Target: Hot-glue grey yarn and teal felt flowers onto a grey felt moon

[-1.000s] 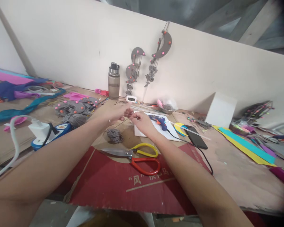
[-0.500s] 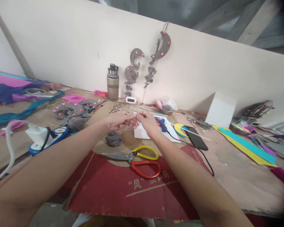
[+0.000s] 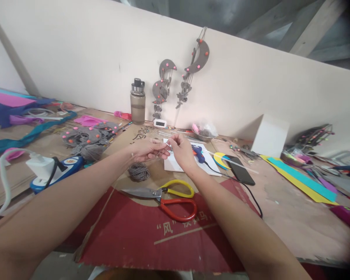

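My left hand and my right hand meet over the middle of the work surface, fingertips pinched close together. Between them shows a small white piece, too small to name and mostly covered by the fingers. A ball of grey yarn lies just below my left hand. Nearer to me, large scissors with one yellow and one red handle rest on the red and brown cardboard. Beside my right hand a blue glue gun lies on a white sheet.
A yellow and blue crescent and a black phone lie to the right. A water bottle and a small clock stand by the wall. At left are grey felt pieces and a power strip. Grey moon ornaments hang behind.
The fingertips have shifted slightly around the small white piece, and my right hand's fingers are more bent. The view has moved a little; the things on the table lie as before.
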`<state>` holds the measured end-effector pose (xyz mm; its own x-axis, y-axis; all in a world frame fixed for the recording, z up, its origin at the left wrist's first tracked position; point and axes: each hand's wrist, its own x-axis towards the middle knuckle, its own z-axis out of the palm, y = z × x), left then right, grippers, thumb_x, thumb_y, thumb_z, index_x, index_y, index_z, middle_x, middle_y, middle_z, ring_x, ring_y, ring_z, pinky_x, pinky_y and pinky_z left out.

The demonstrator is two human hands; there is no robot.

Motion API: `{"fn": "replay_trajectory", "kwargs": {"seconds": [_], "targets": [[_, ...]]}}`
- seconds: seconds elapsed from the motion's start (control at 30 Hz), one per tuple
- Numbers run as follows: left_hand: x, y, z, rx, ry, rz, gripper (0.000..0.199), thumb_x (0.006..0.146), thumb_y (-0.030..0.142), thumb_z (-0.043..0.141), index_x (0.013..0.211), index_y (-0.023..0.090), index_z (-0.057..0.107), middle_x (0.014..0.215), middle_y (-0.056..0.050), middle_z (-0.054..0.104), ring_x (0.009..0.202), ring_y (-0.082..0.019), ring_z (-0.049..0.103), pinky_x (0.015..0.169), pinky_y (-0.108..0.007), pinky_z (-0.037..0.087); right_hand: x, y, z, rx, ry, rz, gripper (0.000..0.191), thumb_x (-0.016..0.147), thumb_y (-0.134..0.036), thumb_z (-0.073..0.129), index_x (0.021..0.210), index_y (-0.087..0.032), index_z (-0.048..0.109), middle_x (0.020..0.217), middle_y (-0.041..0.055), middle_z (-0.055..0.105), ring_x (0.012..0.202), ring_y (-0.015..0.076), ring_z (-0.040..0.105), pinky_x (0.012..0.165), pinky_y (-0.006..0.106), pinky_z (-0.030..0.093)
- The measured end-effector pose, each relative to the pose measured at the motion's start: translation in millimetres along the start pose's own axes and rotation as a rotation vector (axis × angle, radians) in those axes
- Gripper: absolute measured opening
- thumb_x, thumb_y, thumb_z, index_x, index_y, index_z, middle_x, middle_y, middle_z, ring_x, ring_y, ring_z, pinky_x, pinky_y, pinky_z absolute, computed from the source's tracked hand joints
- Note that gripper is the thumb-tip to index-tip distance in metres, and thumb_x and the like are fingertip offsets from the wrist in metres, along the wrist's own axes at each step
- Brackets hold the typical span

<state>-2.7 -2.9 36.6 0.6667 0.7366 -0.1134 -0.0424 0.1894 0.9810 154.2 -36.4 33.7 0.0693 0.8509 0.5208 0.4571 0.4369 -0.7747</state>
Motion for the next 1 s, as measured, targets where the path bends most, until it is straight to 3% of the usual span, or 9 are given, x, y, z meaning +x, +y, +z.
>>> {"fn": "replay_trajectory", "kwargs": {"seconds": [0.17, 0.4, 0.6, 0.83, 1.0], "targets": [[0, 0, -1.4, -0.011, -0.024, 0.008, 0.02, 0.077, 0.03, 0.067, 0.08, 0.01, 0.068, 0.076, -0.009, 0.065, 0.062, -0.009, 0.056, 0.035, -0.013, 0.018, 2, 3, -2, 0.046, -0.004, -0.034, 0.007, 0.078, -0.027, 0.051, 0.079, -0.019, 0.053, 0.073, -0.001, 0.059, 0.067, 0.0132, 0.054, 0.068, 0.026, 0.042], [0, 0, -4.5, 0.014, -0.038, 0.028, 0.019, 0.072, 0.028, 0.073, 0.081, 0.011, 0.07, 0.08, -0.009, 0.067, 0.067, -0.011, 0.06, 0.041, -0.014, 0.032, 2, 5, -3, 0.085, 0.054, -0.007, 0.012, 0.076, -0.028, 0.054, 0.084, -0.019, 0.055, 0.077, 0.0003, 0.061, 0.071, 0.0137, 0.056, 0.071, 0.027, 0.044], [-3, 3, -6.9, 0.065, -0.073, 0.029, 0.024, 0.067, 0.031, 0.077, 0.078, 0.011, 0.071, 0.071, -0.006, 0.064, 0.059, -0.007, 0.053, 0.043, -0.015, 0.033, 2, 3, -5, 0.09, 0.103, -0.011, 0.015, 0.077, -0.028, 0.053, 0.086, -0.018, 0.06, 0.078, 0.0, 0.063, 0.072, 0.0134, 0.056, 0.071, 0.027, 0.045], [-4, 7, -18.2, 0.278, -0.046, 0.058, 0.026, 0.067, 0.032, 0.075, 0.086, 0.015, 0.074, 0.072, -0.003, 0.062, 0.053, -0.006, 0.046, 0.045, -0.017, 0.034, 2, 3, -6, 0.1, 0.141, -0.001, 0.018, 0.076, -0.028, 0.055, 0.086, -0.016, 0.063, 0.079, 0.0015, 0.066, 0.072, 0.0135, 0.057, 0.073, 0.027, 0.045], [-6, 10, -21.6, 0.479, -0.029, 0.097, 0.022, 0.069, 0.039, 0.07, 0.074, 0.017, 0.072, 0.066, -0.003, 0.062, 0.056, -0.01, 0.05, 0.048, -0.019, 0.037, 0, 3, -5, 0.084, 0.133, 0.023, 0.019, 0.077, -0.026, 0.055, 0.087, -0.015, 0.065, 0.08, 0.0015, 0.067, 0.073, 0.0134, 0.058, 0.073, 0.028, 0.046]]}}
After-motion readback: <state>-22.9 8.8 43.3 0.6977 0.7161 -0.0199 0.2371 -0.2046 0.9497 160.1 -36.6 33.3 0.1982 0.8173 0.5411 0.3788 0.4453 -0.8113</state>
